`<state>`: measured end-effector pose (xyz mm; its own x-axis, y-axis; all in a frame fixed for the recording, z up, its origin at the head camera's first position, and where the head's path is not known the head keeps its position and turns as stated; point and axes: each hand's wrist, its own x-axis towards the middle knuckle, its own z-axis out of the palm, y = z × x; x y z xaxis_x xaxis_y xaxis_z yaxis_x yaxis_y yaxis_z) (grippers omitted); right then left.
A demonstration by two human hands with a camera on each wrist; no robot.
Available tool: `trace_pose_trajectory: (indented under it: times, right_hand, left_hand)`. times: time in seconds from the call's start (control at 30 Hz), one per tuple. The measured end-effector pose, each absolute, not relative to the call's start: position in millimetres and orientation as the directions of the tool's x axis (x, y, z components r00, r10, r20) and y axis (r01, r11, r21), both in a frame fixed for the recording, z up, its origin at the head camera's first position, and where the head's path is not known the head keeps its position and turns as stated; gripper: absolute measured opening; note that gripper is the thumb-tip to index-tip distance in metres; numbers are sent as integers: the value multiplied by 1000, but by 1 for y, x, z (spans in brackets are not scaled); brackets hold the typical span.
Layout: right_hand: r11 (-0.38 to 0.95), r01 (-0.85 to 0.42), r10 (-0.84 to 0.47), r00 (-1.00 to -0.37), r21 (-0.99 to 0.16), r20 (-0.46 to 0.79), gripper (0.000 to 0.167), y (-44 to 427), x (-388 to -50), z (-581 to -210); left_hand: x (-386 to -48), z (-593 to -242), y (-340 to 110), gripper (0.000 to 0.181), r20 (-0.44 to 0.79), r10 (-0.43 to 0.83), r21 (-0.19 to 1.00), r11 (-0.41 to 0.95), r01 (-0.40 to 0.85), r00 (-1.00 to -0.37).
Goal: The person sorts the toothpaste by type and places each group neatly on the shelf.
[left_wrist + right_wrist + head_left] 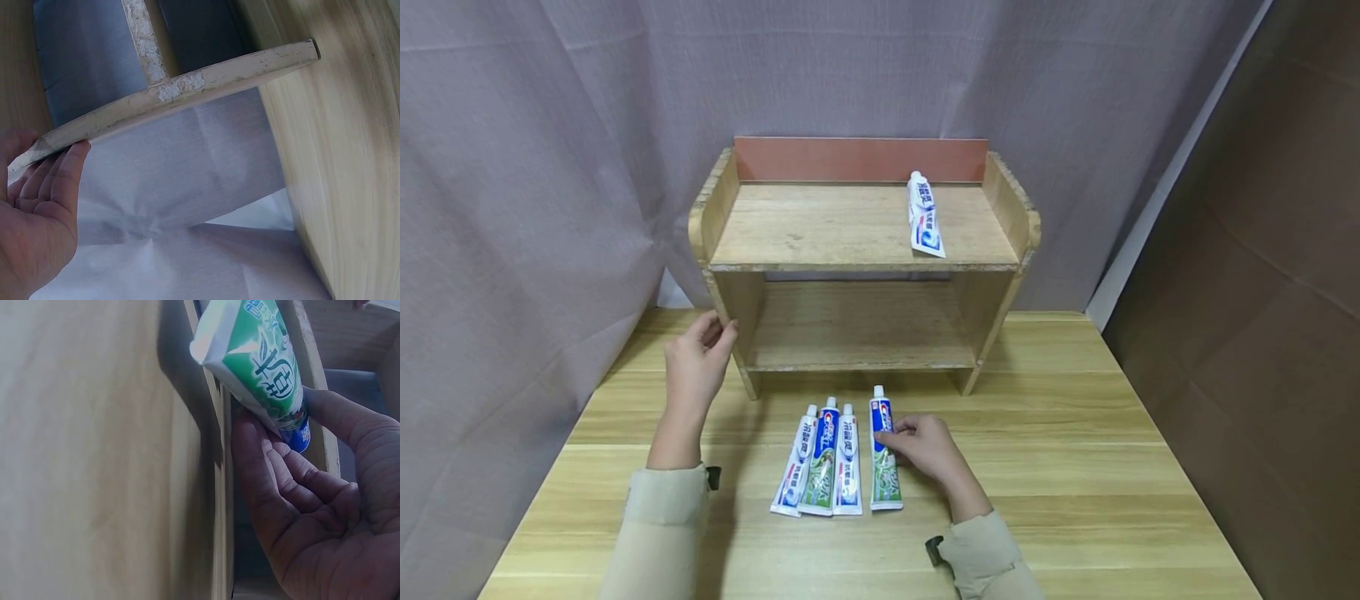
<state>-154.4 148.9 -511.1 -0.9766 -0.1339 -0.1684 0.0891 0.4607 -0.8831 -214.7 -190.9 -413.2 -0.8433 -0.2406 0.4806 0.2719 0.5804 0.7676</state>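
My right hand (925, 448) pinches a blue and green toothpaste tube (886, 483) between thumb and fingers, cap toward the shelf; the right wrist view shows the tube's green end (265, 362) above the fingers of the hand (319, 500). Just left of it, three tubes lie side by side, a blue and green one (822, 467) between two white ones (793, 475) (847, 471). My left hand (695, 362) grips the front edge of the wooden shelf's left side panel (730, 321); in the left wrist view the hand (44, 212) has thumb and fingers on either side of the panel (206, 81).
The two-level wooden shelf stands at the back of the table (1060, 467). One white tube (925, 218) lies on its upper board (820, 229), right of centre. Its lower board (857, 325) is bare. Grey curtain (850, 67) hangs behind, and a brown surface (1247, 292) rises at the right.
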Motion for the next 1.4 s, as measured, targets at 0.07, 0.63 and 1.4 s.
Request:
trace_pose_trajectory:
  times: [0.07,0.63,1.4]
  right_hand:
    - [465,84,-134,-977,-881,-164,32,149,-154,-510]
    - [448,67,-135,-981,-892,-141,31,152,-152,-505]
    - [446,31,-131,-986,-894,-99,31,154,-161,-478]
  left_hand:
    - [-215,-413,-191,27,477,-241,770,579,268,-845]
    - [-214,-413,-191,27,488,-230,762,583,282,-842]
    - [-214,-413,-191,28,480,-230,770,574,280,-847]
